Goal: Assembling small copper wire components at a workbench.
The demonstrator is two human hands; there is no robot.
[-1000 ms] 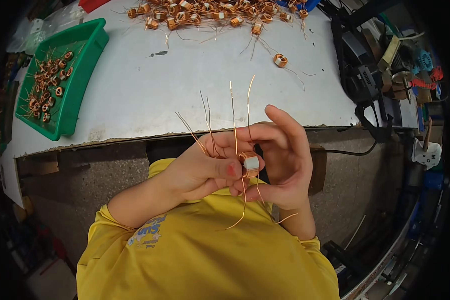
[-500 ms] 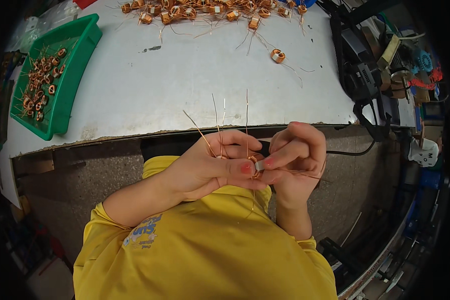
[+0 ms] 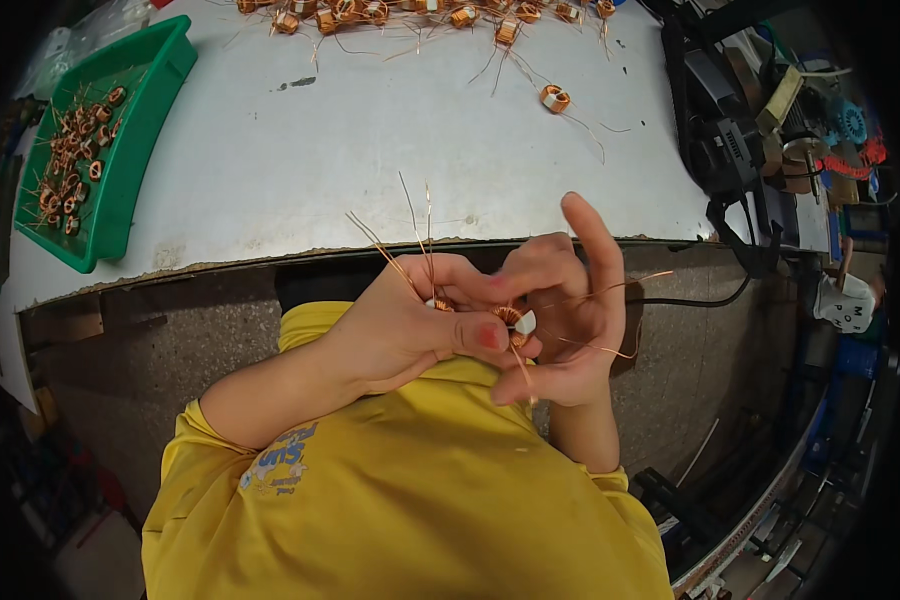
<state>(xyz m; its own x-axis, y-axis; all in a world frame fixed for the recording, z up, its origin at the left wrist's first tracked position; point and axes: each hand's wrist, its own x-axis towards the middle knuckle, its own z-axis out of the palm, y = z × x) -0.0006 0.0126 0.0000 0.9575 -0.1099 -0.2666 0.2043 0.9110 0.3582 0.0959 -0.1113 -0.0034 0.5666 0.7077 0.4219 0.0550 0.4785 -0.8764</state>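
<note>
Right hand (image 3: 580,325) has spread its fingers, mid-frame; left hand (image 3: 425,325) pinches copper coil (image 3: 520,322) (likely light, firm-bodied, bendy-ended: hold mid-body).

Pale worktable (image 3: 370,150) with a rough, chipped front edge, above a speckled grey-brown floor (image 3: 210,345), in soft light.

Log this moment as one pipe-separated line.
left hand: holds copper-wound coil, second coil | right hand: open beside copper-wound coil | green tray: loose coils | white table: coil pile, lone coil
</note>
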